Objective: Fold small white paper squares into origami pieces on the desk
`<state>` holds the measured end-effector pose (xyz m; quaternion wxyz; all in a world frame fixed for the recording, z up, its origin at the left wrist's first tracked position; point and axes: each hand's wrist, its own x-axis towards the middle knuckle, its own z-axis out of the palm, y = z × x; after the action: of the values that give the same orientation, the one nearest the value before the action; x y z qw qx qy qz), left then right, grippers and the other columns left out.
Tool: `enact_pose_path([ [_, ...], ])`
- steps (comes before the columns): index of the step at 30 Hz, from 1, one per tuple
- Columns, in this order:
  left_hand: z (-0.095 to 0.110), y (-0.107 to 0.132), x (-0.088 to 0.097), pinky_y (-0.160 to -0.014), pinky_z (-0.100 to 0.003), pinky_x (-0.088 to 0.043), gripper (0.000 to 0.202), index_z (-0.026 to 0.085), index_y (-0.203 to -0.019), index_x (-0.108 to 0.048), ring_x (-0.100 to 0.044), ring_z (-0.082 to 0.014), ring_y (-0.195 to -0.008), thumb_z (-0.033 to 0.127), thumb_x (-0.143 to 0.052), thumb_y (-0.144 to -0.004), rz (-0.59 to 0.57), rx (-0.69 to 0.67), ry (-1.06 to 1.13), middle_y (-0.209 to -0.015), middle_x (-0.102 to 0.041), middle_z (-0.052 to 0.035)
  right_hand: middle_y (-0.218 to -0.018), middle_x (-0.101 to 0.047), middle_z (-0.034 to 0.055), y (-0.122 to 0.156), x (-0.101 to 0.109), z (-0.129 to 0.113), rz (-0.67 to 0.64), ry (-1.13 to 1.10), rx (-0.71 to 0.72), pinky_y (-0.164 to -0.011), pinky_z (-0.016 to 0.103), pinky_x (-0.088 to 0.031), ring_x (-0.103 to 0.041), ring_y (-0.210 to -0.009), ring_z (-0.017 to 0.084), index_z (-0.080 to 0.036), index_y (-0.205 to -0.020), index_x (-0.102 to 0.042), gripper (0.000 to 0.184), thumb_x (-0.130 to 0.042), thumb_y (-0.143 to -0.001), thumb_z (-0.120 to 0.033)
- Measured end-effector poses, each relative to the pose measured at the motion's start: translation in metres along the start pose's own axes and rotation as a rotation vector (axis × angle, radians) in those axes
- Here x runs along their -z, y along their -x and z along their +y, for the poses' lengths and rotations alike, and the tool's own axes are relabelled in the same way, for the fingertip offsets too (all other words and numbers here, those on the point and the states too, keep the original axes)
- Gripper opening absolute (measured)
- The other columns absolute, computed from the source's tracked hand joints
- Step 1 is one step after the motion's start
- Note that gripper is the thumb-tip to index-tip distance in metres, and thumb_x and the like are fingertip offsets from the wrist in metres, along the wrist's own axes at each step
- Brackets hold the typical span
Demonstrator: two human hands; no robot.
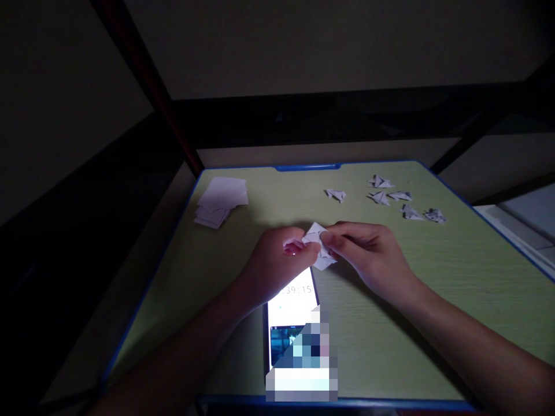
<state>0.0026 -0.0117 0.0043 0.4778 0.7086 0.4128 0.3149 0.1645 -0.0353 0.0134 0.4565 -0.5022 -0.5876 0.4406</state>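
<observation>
Meeting above the middle of the green table (433, 289) in the head view, both hands pinch one small folded white paper (325, 261) between them. The left hand (275, 254) comes in from the lower left, fingers curled under, its thumb pressed flat on the paper. The right hand (377, 254) angles in from the lower right, thumb and forefinger gripping the paper's right side. Both forearms slant inward; the lit phone (297, 300) lies below the left hand.

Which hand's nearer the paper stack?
Left. The left hand is to the right of the paper stack and nearer the camera; the right hand is farther right, past the folded paper both hold.
</observation>
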Motion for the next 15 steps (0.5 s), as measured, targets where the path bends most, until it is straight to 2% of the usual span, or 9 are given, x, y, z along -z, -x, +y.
enact_pose_path([
  [3, -0.0001, 0.0006, -0.0001, -0.046, -0.021, -0.031, 0.023, 0.014, -0.059, -0.050, -0.043, -0.0083, -0.051, 0.025, -0.054, -0.079, -0.002, -0.035, -0.059, -0.053, -0.047, 0.0036, -0.064, -0.061, 0.0007, 0.0003, -0.0008, 0.0010, -0.043, -0.044, -0.019, -0.050, 0.025, -0.039, -0.051, -0.056, 0.011, -0.017, -0.075, -0.066, 0.012, -0.063, -0.074, -0.029],
  [6, 0.0005, 0.0020, -0.0008, -0.044, -0.021, -0.025, 0.026, 0.015, -0.054, -0.044, -0.037, -0.0072, -0.049, 0.021, -0.054, -0.077, -0.015, -0.040, -0.090, -0.050, -0.040, 0.0053, -0.066, -0.061, 0.0009, -0.0002, -0.0020, 0.0021, -0.053, -0.073, -0.032, -0.051, 0.025, -0.041, -0.053, -0.057, 0.011, -0.016, -0.077, -0.064, 0.014, -0.068, -0.070, -0.028],
  [11, -0.0003, 0.0039, -0.0040, -0.047, -0.021, -0.030, 0.018, 0.015, -0.061, -0.051, -0.041, -0.0084, -0.052, 0.020, -0.053, -0.078, -0.001, -0.041, -0.100, -0.054, -0.046, 0.0041, -0.062, -0.058, 0.0001, -0.0015, -0.0027, 0.0034, -0.023, -0.035, -0.035, -0.049, 0.025, -0.038, -0.051, -0.055, 0.010, -0.016, -0.069, -0.062, 0.014, -0.069, -0.069, -0.028],
  [15, 0.0036, 0.0025, -0.0039, -0.056, -0.022, -0.041, 0.012, 0.014, -0.074, -0.057, -0.053, -0.0110, -0.063, 0.024, -0.053, -0.080, -0.026, -0.030, 0.074, -0.066, -0.058, 0.0002, -0.060, -0.058, -0.0014, -0.0025, -0.0006, 0.0062, 0.032, -0.132, -0.033, -0.048, 0.024, -0.038, -0.051, -0.053, 0.010, -0.017, -0.068, -0.063, 0.011, -0.069, -0.070, -0.026],
])
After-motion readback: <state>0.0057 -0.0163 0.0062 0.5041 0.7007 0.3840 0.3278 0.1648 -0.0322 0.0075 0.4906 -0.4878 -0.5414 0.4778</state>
